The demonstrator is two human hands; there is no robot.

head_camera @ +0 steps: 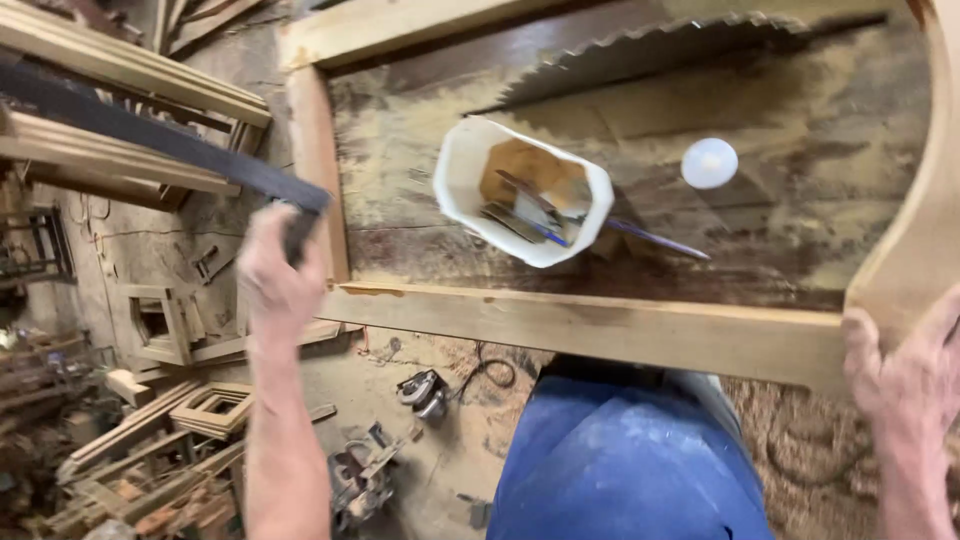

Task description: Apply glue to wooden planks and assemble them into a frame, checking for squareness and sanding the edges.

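Sawdust covers the bench (800, 170) and the workshop floor below. Our left hand (278, 275) is closed on a long dark metal bar (150, 135) by the wooden frame (560, 325); our right hand (905, 375) grips the frame's curved piece (915, 240) — we judge the frame is being steadied for fitting, and the bar needs aligning next. Between the hands, well apart, sit a white tub (465, 180) of tools and a white lid (709, 162).

I see a woodworking workshop: a sawdust-covered worktop (800, 180), wooden frames (210, 408) stacked on the floor left of it, power tools (425, 392) below it.
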